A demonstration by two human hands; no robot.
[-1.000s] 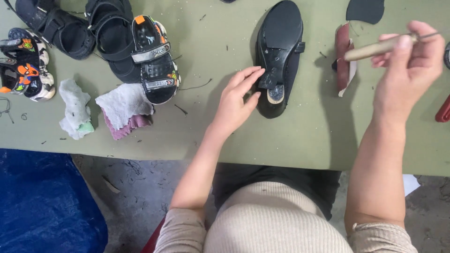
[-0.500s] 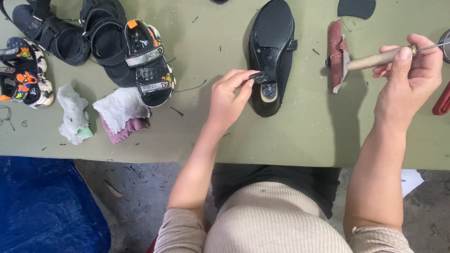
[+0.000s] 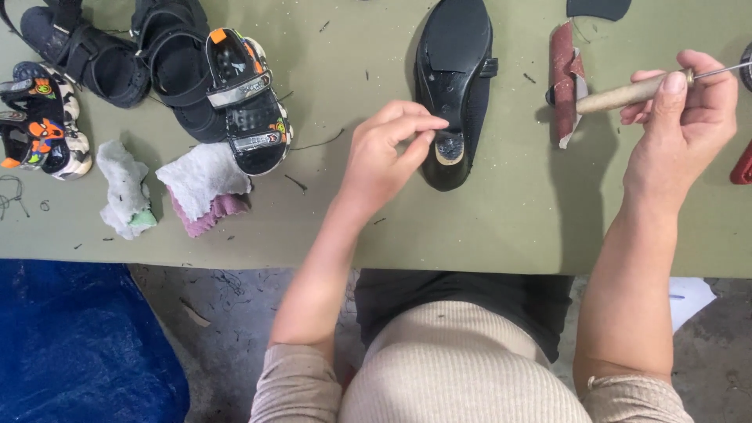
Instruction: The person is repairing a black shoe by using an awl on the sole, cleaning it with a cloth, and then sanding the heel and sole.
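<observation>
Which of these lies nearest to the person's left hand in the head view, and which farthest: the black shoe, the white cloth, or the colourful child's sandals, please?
From the left hand:
1. Black shoe, touched at its heel, just right of the hand.
2. White cloth, to the left, mid-table.
3. Colourful child's sandals, at the far left edge.

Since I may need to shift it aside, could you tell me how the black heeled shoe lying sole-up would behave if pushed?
The black shoe lies sole-up on the green table, so it would probably slide, not roll. Its raised heel could make it tip sideways. The moulded sole looks stiff. The left hand touches its heel end; the right hand holds a wooden-handled tool.
</observation>
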